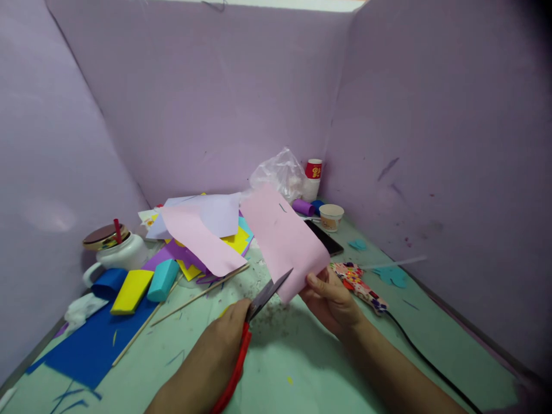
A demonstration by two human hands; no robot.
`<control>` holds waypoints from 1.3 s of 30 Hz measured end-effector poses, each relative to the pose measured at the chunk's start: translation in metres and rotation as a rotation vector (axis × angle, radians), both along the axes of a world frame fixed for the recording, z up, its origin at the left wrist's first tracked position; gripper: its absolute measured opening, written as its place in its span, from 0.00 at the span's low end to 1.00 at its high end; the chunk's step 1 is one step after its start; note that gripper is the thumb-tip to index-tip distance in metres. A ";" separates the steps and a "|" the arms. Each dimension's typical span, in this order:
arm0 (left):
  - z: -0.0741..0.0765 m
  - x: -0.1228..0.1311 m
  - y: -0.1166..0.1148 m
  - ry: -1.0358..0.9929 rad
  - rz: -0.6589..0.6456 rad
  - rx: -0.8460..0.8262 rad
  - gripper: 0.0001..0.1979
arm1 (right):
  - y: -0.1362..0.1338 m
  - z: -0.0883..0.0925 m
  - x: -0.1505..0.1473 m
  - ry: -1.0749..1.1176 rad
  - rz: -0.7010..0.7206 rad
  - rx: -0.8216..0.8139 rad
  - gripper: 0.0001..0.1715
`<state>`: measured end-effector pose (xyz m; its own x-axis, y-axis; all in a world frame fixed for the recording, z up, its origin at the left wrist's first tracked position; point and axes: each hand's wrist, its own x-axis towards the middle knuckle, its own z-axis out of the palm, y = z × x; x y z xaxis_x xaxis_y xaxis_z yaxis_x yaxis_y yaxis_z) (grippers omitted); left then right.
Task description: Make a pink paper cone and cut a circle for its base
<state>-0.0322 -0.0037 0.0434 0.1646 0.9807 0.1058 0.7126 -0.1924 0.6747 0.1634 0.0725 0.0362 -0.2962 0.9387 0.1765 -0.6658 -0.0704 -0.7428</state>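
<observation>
Around the red handles of a pair of scissors [271, 292], my left hand [226, 339] is closed. The blades lie at the lower edge of a pink sheet [280, 241], one blade in front of it; whether they bite into it I cannot tell. Gripping the sheet's lower right corner, my right hand [330, 296] has its thumb on the near face and its other fingers mostly hidden behind. The sheet is held up at a slant above the table, curling near the thumb. Another pink piece with a curved edge [202, 238] lies on the paper pile to the left.
Left stand a white pot [125, 253], rolled blue, yellow [131, 292] and turquoise pieces, a blue sheet [95, 351] and wooden sticks [200, 294]. Behind are a plastic bag [280, 172] and paper cups [313, 181]. A phone [323, 237] and a flower-patterned corded tool [360, 286] lie right.
</observation>
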 end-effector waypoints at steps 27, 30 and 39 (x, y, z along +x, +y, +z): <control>0.008 0.001 0.003 0.056 -0.056 -0.168 0.20 | -0.001 -0.002 -0.004 0.055 0.019 0.020 0.30; 0.006 0.000 0.003 0.034 -0.073 -0.146 0.19 | -0.003 -0.002 -0.005 0.051 0.034 0.033 0.28; 0.004 0.001 0.005 0.074 -0.064 -0.142 0.18 | -0.004 -0.003 -0.007 0.033 0.026 0.010 0.27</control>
<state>-0.0312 0.0015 0.0477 0.2289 0.9723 -0.0479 0.7511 -0.1452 0.6440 0.1569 0.0685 0.0331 -0.3143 0.9289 0.1961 -0.6882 -0.0807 -0.7210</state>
